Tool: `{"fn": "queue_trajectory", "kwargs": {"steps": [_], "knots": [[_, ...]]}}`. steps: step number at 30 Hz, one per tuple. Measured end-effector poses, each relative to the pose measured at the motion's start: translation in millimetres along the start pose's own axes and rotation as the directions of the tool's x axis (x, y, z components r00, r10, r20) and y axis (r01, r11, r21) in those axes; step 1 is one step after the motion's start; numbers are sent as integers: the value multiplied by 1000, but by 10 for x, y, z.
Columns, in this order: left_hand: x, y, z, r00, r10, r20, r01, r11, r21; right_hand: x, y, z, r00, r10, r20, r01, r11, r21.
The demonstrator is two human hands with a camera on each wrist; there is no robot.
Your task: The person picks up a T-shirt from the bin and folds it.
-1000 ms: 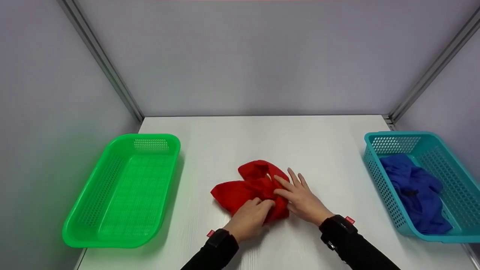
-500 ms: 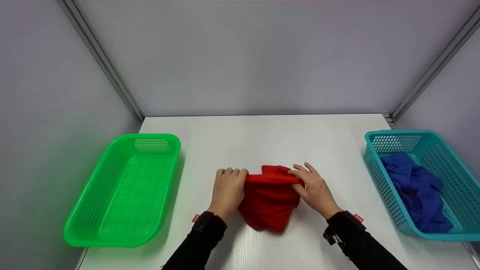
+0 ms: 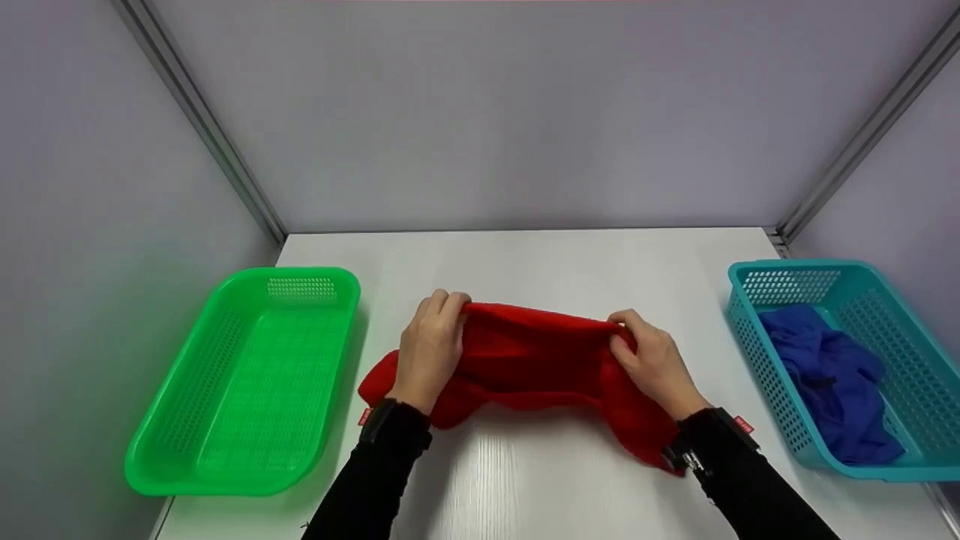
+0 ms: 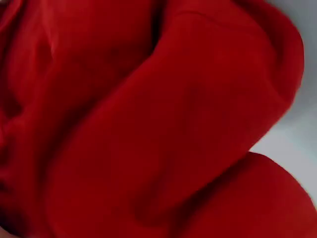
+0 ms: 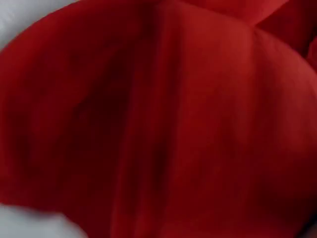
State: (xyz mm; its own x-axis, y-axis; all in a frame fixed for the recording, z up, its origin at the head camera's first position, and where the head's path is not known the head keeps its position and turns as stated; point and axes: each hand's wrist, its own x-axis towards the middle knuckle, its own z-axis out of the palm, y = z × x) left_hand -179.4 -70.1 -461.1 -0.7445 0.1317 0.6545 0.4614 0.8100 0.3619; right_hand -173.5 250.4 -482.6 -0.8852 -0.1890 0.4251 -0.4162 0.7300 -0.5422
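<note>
Centrally, a red cloth point(image 3: 540, 352) is gripped at two places

At the far left, a green basket point(image 3: 262, 390) is set on the white table point(image 3: 525, 262). Next, the cloth's upper edge is gripped by the left hand point(image 3: 429, 349), with an end left bunched beyond it. Between the hands the fabric is spread out. Farther right, the edge is pinched by the right hand point(image 3: 656, 364). At the far right, a crumpled blue cloth point(image 3: 832, 390) is held in a teal basket point(image 3: 771, 375).
</note>
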Motion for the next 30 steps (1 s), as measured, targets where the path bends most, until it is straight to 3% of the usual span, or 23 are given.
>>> {"fn": "queue_trajectory", "kwargs": {"steps": [5, 7, 9, 11, 13, 15, 17, 19, 22, 26, 28, 30], "knots": [[-2, 43, 26, 998, -21, 57, 28, 992, -124, -12, 30, 20, 994, -1, -109, -12, 993, -118], [-19, 82, 49, 991, -46, 128, 72, 976, -207, -50, 28, 80, 991, -62, -122, 40, 983, -179], [-32, 135, 65, 972, -92, 217, 158, 938, -309, -101, 4, 164, 976, -181, -121, 151, 964, -218], [-31, 188, 83, 943, -147, 299, 263, 879, -398, -167, -52, 258, 943, -320, -92, 294, 931, -216], [-23, 236, 102, 908, -201, 369, 366, 808, -462, -231, -130, 370, 895, -443, -45, 430, 885, -179], [-8, 287, 117, 870, -250, 425, 452, 749, -484, -287, -224, 485, 866, -500, -3, 495, 858, -134], [0, 340, 130, 833, -281, 477, 518, 699, -493, -319, -310, 603, 859, -512, 14, 510, 852, -120], [-1, 395, 141, 794, -297, 531, 575, 651, -496, -327, -390, 696, 867, -498, 9, 494, 858, -141], [-2, 468, 151, 743, -288, 604, 649, 532, -544, -306, -487, 781, 860, -511, -17, 496, 843, -209], [-8, 523, 145, 705, -242, 667, 703, 364, -611, -233, -558, 807, 798, -592, -118, 526, 778, -343], [-23, 526, 134, 691, -220, 688, 718, 313, -622, -186, -578, 796, 773, -607, -182, 518, 771, -370], [-41, 522, 120, 687, -192, 701, 723, 278, -633, -141, -594, 780, 768, -595, -238, 513, 793, -329]]}}
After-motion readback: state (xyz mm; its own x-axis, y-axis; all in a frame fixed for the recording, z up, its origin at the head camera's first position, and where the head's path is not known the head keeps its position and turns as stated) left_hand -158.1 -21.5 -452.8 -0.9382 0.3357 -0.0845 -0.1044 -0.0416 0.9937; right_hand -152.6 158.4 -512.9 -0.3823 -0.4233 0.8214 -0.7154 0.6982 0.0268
